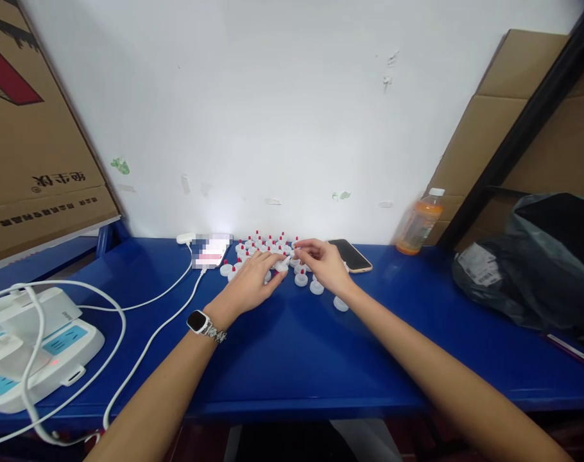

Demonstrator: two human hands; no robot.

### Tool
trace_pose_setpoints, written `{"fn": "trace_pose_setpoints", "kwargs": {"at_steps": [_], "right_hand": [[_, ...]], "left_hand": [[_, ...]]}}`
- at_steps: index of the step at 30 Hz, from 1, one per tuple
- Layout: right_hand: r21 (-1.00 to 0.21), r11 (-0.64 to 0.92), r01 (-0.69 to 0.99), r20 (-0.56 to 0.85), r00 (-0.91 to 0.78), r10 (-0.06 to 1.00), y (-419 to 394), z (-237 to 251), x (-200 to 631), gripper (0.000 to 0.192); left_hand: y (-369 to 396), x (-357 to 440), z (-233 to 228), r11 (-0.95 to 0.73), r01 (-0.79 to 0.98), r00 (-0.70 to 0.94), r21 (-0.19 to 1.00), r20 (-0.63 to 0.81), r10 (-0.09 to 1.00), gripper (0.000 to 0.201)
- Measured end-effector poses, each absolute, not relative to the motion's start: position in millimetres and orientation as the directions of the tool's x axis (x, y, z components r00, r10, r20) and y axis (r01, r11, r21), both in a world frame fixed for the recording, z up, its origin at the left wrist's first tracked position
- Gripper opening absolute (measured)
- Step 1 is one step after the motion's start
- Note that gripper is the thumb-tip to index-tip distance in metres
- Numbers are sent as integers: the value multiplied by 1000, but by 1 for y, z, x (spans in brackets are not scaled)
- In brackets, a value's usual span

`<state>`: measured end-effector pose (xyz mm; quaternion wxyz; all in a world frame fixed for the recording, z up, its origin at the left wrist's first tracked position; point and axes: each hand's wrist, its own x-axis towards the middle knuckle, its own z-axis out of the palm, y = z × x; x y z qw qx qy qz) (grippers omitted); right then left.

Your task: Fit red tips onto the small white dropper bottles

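Head view: both hands work in a cluster of small white caps with red tips (267, 247) standing near the wall on the blue tabletop (292, 346). The left hand (253, 282), a watch (198, 321) on its wrist, lies fingers outstretched over the caps and touches one at its fingertips. The right hand (323, 262) has its fingers curled narrowly, seemingly pinching a cap, though the grip itself is too small to make out. The caps look light, stiff and easily scattered, best pinched by the rim. A dark phone (352, 255) lies just beside the right hand; an orange bottle (420, 224) stands farther right.
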<state>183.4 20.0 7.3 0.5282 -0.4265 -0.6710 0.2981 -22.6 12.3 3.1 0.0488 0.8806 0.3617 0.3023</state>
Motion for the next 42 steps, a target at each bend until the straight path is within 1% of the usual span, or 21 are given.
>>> {"fn": "trace_pose_setpoints", "kwargs": {"at_steps": [2,7,9,12,16,20,23,27,30,33,35,39,42], "right_hand": [[-866,450,221,456,-26,890,19,1,179,28],[-850,486,204,511,89,855,17,-5,166,28],[-843,501,194,526,107,844,16,-5,164,26],[-820,524,232,557,109,823,13,-3,164,23],[-790,538,295,583,89,808,6,2,164,23],[-779,546,307,593,81,801,1,5,162,24],[-753,573,324,620,58,782,-2,9,163,23],[-678,606,416,677,31,736,-5,15,172,16],[-621,623,475,695,-34,718,-7,16,176,16],[-576,654,491,711,-94,697,-7,12,175,18],[-540,677,500,730,-123,673,-8,8,173,18],[-461,697,549,762,-158,628,-9,5,167,19],[-422,714,559,779,-179,601,-10,5,164,21]], "left_hand": [[10,-19,2,-742,607,566,284,501,655,36],[8,-13,1,-738,629,569,246,501,652,34],[7,-12,2,-740,631,578,233,494,649,33],[6,-12,4,-744,627,582,229,496,644,32],[3,-10,7,-746,624,577,234,506,641,32],[0,-5,6,-746,627,570,224,520,636,33],[-1,-3,3,-736,633,548,239,532,645,32],[-2,-4,3,-745,617,540,252,553,634,32],[-4,-5,5,-750,608,556,261,534,637,33],[-6,-5,6,-738,605,567,298,489,662,32],[-8,-6,6,-729,606,559,317,483,674,30],[-8,-6,6,-741,596,562,309,499,660,25],[-7,-6,6,-741,600,568,301,492,660,24]]}}
